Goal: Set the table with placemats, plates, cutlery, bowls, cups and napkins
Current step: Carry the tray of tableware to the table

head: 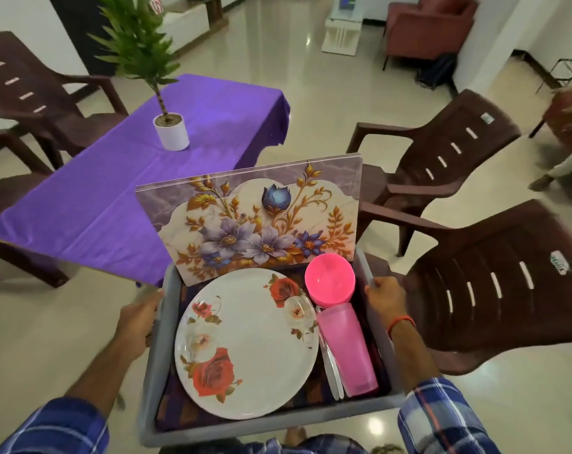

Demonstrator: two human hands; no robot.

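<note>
"Head view: how do we carry this well?"
"Level — our left hand (140, 317) and right hand (384, 298) each grip a side rim of the grey tray (271, 424), with the table (114, 198) beyond our left hand."
"What's inside?"
"Between our hands: floral plate (248, 345), pink bowl (330, 278), cup (346, 348) on its side, cutlery (332, 371) — placemats (255, 224) propped beyond both hands."
</note>
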